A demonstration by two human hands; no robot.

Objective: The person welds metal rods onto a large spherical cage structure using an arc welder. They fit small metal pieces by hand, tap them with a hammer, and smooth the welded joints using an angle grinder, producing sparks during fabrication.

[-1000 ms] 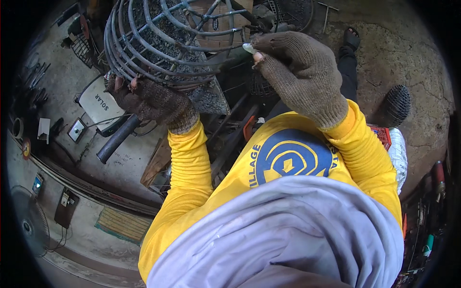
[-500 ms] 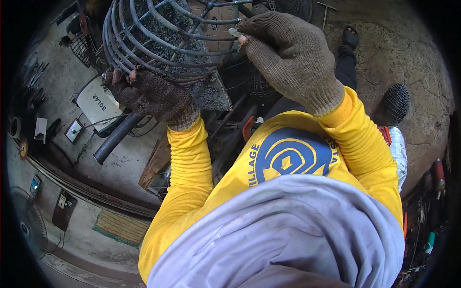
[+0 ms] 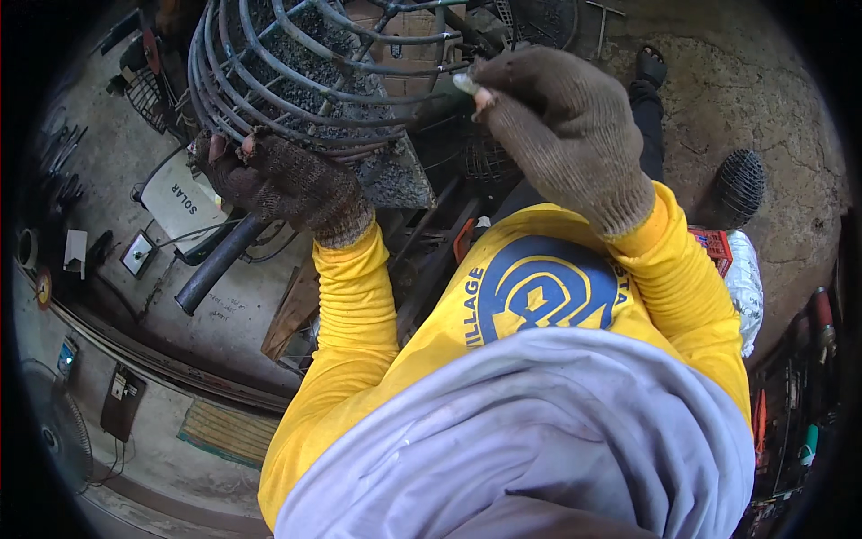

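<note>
A rounded cage of bent metal rods [image 3: 321, 115] fills the upper left, tilted over a grit-covered slab [image 3: 400, 180]. My left hand [image 3: 292, 189], in a dark brown knitted glove with bare fingertips showing, is closed on the cage's lower rods. To the right of the rods, my right hand [image 3: 575, 135], in a lighter brown glove, pinches a small whitish piece [image 3: 464, 83] between thumb and forefinger. That piece sits near the rod ends, and I cannot make out its kind. Below my left hand a dark metal pipe [image 3: 220, 263] sticks out.
A pale box-shaped machine [image 3: 184, 202] stands on the floor left of the pipe. A fan [image 3: 56, 431] is at the lower left. Tools, one with a green handle [image 3: 810, 445], lie along the right edge. A person's sandaled foot [image 3: 652, 65] shows at the upper right.
My right hand has drawn a little right and down with the whitish piece, away from the cage. My left hand keeps its hold, with the cage nearly still.
</note>
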